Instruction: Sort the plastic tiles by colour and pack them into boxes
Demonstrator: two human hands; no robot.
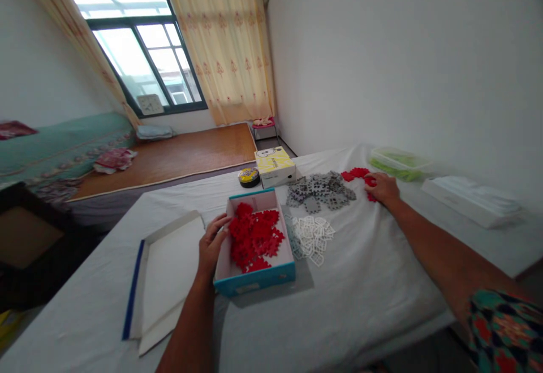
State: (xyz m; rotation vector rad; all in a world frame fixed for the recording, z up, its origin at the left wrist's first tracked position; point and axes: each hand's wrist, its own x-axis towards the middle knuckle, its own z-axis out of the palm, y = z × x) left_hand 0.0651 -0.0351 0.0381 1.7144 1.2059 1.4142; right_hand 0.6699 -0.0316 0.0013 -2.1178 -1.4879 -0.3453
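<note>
The red pieces (pixel 254 240) are bright and flat, with bumpy, toothy edges (a bit like little snowflakes), and they lie in a messy heap inside an open blue box (pixel 254 286) in the middle of the frame. The box is pale inside. More red pieces (pixel 355 174) lie on the white cloth of the table (pixel 356 305), right of the middle. The left hand (pixel 215 240) is half curled, with its fingers at the left wall of the box; I cannot tell if it grips the wall or just rests there. The right hand (pixel 382 187) is bent down over the red pieces on the cloth, and it hides some of them. Its fingertips are hard to see, so I cannot tell how far open it is or if it has hold of a piece. Between the box and that hand sit a gray pile (pixel 321 190) and, lower down, a white pile (pixel 316 234) of pieces with holes. The pieces in the heaps overlap too much to count. Some pale blue-gray pieces (pixel 297 241) are partly tucked behind the box's right side. The right sleeve (pixel 504 330) is cut off by the frame's edge.
</note>
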